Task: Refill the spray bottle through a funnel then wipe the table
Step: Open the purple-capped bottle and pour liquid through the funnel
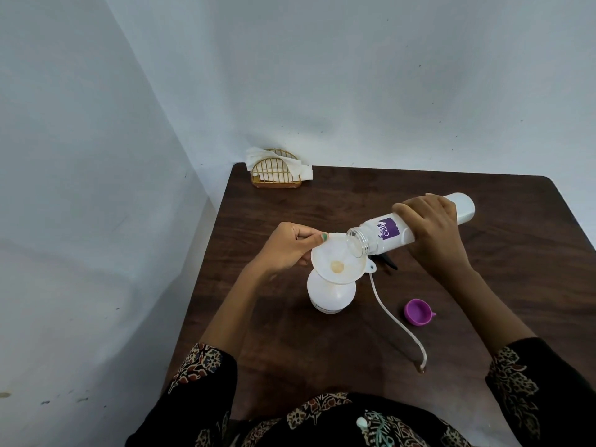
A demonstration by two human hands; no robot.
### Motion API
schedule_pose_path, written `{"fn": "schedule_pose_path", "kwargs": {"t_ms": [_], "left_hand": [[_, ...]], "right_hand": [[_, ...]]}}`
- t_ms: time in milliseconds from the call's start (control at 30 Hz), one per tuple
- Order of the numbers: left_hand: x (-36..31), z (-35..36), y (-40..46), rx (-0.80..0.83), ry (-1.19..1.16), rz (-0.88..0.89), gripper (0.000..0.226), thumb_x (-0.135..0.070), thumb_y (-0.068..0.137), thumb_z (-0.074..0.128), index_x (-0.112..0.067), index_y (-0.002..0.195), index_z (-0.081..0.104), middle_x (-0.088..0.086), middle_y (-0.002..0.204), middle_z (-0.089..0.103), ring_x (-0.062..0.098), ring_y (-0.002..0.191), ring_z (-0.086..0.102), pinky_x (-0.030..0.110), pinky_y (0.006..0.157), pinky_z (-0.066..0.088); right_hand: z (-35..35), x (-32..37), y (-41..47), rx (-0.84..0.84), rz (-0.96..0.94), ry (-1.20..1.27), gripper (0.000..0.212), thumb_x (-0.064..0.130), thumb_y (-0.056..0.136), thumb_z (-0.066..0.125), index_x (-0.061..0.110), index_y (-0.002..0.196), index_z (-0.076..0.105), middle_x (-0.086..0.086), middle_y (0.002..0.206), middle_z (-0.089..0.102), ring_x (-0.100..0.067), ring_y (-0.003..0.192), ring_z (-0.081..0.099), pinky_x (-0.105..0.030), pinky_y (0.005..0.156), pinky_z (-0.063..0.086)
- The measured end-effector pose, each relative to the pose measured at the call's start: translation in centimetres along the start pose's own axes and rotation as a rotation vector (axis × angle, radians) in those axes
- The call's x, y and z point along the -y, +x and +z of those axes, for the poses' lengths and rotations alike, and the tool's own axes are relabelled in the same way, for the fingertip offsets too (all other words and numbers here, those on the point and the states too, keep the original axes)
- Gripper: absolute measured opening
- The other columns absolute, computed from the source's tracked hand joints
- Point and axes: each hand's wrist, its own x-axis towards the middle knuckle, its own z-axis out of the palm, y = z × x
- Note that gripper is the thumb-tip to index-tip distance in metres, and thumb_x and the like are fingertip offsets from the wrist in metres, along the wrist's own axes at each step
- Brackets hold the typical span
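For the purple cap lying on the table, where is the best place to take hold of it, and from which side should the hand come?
Grip the purple cap across its round rim, coming from above. It lies apart from other things on the table with its open side up, so thumb and finger can probably pinch opposite walls. The small tab on its right side looks too small for a firm hold.

Head-worn view, forward and down over the table (290, 350) (close, wide-angle)
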Motion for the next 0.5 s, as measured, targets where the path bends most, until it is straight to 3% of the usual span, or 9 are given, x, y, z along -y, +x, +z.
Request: {"fn": "schedule_pose_path", "kwargs": {"t_ms": [500], "left_hand": [[-0.09,0.14,-0.10,-0.001,0.027,-0.012,0.024,-0.023,0.093,0.056,-0.014,0.111,0.068,0.009,0.099,0.071,0.012,0.073,0.059,0.011,0.053,0.047]], "right_hand": [[-0.04,-0.12,-0.11,0.000,-0.007,-0.017,0.068,0.007,0.052,0.089,0.012,0.107,0.047,-0.017,0.097,0.066,-0.036,0.091,0.063,-0.054,0.089,0.043]]}}
